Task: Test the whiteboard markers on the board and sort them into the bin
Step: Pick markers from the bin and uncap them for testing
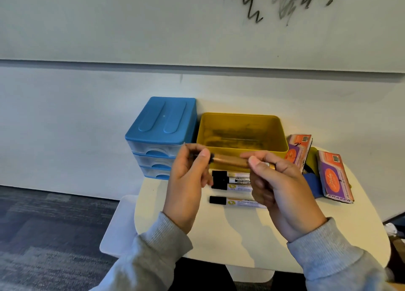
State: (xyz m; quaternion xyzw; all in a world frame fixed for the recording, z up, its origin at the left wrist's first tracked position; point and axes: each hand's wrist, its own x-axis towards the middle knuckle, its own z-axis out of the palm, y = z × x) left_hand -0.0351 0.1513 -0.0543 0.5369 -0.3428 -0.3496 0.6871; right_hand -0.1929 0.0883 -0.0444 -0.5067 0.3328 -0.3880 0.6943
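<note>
Copper-toned marker (230,160) held level above counter (219,236) | left hand (188,181) pinches cap end, right hand (276,181) grips barrel, probably uncapping (blurred) | yellow bin (241,147) behind, ready for sorting | spare markers (232,182) beneath

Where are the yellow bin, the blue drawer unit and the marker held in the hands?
yellow bin (242,153): head view, front wall.
blue drawer unit (162,120): head view, top lid.
marker (230,160): head view, middle of its barrel, between both hands.
</note>
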